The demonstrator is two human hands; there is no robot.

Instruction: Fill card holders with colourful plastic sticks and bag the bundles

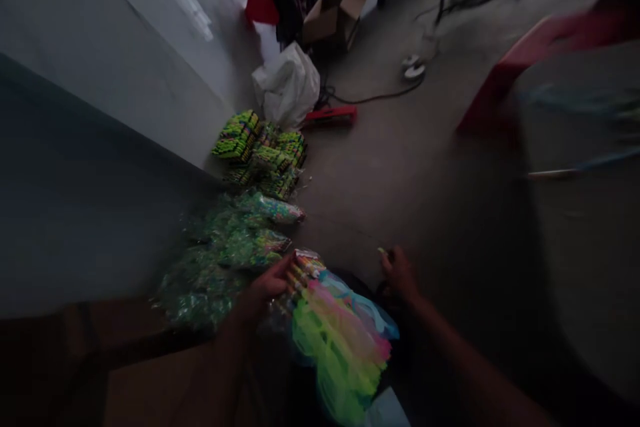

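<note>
My left hand (pixel 273 283) is closed around the stick end of a bundle of thin sticks with neon sheets (pixel 345 340). The sheets, in yellow-green, pink and blue, spread down to the lower right, and clear wrapping shows near the sticks. To the right of the bundle and apart from it, my right hand (pixel 399 271) is closed. A tiny pale yellow-green tip pokes out past its fingers; the rest of that item is hidden. Beside my left hand lies a pile of clear-wrapped multicoloured bundles (pixel 215 267).
Stacks of neon green and black packs (pixel 270 153) stand by the wall. Beyond them are a white sack (pixel 290 83), an open cardboard box (pixel 335 17) and a cable with a round white plug block (pixel 413 69). A red-edged table (pixel 505 87) stands right; cardboard (pixel 155 387) lies lower left.
</note>
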